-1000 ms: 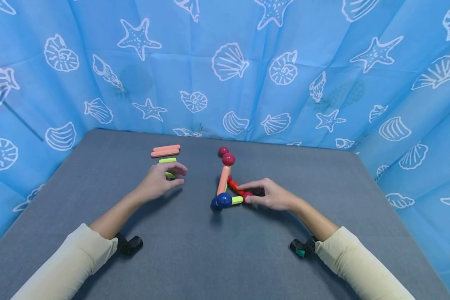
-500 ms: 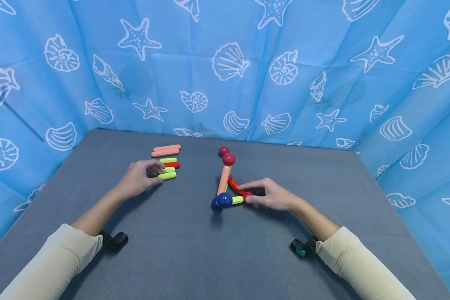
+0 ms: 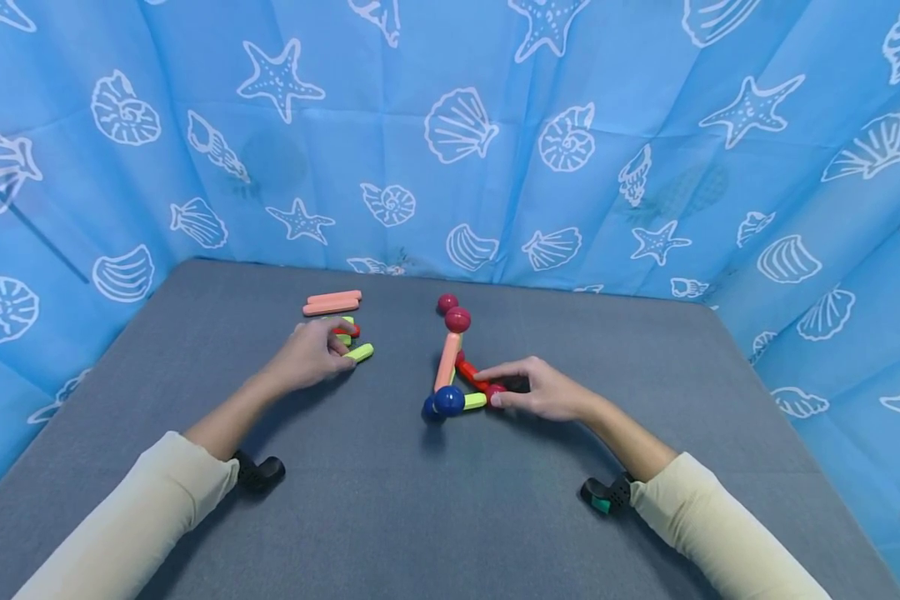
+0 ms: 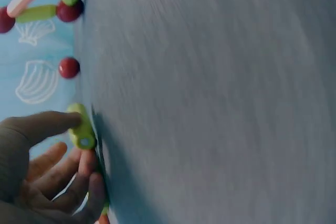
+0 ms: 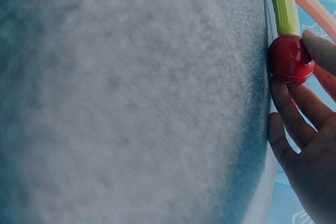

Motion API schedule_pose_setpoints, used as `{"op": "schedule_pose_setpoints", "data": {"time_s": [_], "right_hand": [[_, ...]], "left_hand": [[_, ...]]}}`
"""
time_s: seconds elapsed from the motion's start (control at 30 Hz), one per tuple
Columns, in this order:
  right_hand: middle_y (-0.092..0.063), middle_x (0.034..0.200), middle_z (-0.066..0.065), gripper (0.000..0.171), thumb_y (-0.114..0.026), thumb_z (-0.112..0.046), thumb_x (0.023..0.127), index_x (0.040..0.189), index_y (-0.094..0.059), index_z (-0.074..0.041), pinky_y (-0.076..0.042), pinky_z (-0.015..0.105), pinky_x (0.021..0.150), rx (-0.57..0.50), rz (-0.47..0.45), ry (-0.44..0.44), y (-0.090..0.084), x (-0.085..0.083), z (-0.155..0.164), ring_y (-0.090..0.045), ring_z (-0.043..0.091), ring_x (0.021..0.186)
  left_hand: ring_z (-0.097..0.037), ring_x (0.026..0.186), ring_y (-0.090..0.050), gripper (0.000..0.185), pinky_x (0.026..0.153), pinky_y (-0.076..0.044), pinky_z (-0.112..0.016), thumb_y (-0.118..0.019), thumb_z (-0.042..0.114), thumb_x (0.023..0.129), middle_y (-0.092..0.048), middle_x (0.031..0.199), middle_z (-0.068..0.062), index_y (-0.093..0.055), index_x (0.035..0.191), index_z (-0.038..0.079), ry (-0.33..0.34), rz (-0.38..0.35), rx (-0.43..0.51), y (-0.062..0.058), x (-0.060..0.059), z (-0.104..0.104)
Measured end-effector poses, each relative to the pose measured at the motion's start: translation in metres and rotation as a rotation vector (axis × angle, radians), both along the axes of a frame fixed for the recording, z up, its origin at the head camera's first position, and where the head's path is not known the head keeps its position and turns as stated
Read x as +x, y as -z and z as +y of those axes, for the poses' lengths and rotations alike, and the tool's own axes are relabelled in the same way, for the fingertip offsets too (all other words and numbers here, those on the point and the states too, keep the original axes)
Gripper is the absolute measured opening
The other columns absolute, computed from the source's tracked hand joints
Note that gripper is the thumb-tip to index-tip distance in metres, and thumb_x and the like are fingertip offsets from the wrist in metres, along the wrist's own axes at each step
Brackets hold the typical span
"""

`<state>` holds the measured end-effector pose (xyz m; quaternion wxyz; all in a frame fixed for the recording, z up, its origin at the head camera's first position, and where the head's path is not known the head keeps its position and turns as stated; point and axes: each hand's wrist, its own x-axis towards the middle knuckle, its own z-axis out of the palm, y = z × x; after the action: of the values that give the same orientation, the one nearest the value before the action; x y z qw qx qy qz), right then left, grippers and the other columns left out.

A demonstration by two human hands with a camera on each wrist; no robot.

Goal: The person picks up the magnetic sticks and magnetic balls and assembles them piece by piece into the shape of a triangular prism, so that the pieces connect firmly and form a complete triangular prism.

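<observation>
The left hand (image 3: 311, 358) pinches a green stick (image 3: 359, 352) between thumb and fingers; the stick pokes out to the right of the fingertips, low over the grey table (image 3: 390, 500). Under and just behind those fingers lie a red stick (image 3: 347, 331) and another green one, partly hidden. Beyond the hand lie 2 pink sticks (image 3: 332, 302) side by side.

The right hand (image 3: 543, 390) grips a red ball (image 3: 495, 392) at the corner of a stick frame (image 3: 450, 375), with fingers curled round it. To the left of this hand, a green stick joins that ball to a blue ball (image 3: 447, 400). 2 more red balls (image 3: 453, 312) sit beyond the frame's far end.
</observation>
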<state>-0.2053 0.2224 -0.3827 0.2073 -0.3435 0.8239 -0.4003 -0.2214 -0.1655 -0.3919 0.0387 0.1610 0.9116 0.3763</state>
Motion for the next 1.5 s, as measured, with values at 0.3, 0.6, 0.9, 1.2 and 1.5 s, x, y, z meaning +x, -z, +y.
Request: {"op": "schedule_pose_setpoints", "data": {"time_s": [0.3,0.6,0.9,1.2,1.5], "right_hand": [[-0.062,0.131,0.009,0.042,-0.066,-0.018,0.096,0.137,-0.060,-0.008,-0.048,0.040,0.091,0.009,-0.001,0.006,0.002,-0.001,-0.001,-0.056,0.023,0.104],[-0.063,0.127,0.008,0.042,-0.064,-0.016,0.097,0.138,-0.059,-0.007,-0.048,0.039,0.087,-0.005,0.002,-0.006,0.004,-0.002,0.001,-0.056,0.024,0.102],[-0.063,0.129,0.009,0.041,-0.064,-0.016,0.097,0.137,-0.060,-0.007,-0.049,0.041,0.090,-0.010,-0.005,-0.003,0.003,-0.001,-0.001,-0.056,0.024,0.102],[-0.064,0.127,0.009,0.041,-0.065,-0.016,0.097,0.137,-0.060,-0.006,-0.049,0.041,0.089,-0.002,-0.008,0.005,0.002,-0.001,-0.001,-0.057,0.025,0.101],[-0.064,0.127,0.010,0.041,-0.064,-0.014,0.098,0.137,-0.059,-0.005,-0.049,0.042,0.090,-0.012,-0.015,0.003,0.003,-0.001,-0.001,-0.057,0.025,0.102]], "left_hand": [[-0.021,0.098,-0.068,0.050,0.087,-0.053,-0.034,-0.071,0.021,0.093,-0.074,0.105,-0.008,-0.053,0.137,0.008,0.051,-0.294,0.429,-0.009,0.017,0.042],[-0.029,0.102,-0.070,0.056,0.094,-0.052,-0.045,-0.070,0.018,0.094,-0.073,0.110,-0.014,-0.045,0.143,0.011,0.092,-0.465,0.687,-0.034,0.027,0.079],[-0.030,0.102,-0.070,0.053,0.094,-0.052,-0.042,-0.068,0.021,0.094,-0.072,0.112,-0.012,-0.046,0.142,0.014,0.227,-0.494,0.614,-0.040,0.031,0.088],[-0.026,0.101,-0.069,0.050,0.097,-0.051,-0.044,-0.071,0.022,0.093,-0.072,0.114,-0.012,-0.047,0.135,0.010,0.097,-0.556,0.654,-0.039,0.027,0.095],[-0.027,0.103,-0.066,0.046,0.102,-0.046,-0.048,-0.070,0.025,0.094,-0.070,0.118,-0.012,-0.052,0.133,0.008,0.048,-0.574,0.647,-0.042,0.022,0.098]]}}
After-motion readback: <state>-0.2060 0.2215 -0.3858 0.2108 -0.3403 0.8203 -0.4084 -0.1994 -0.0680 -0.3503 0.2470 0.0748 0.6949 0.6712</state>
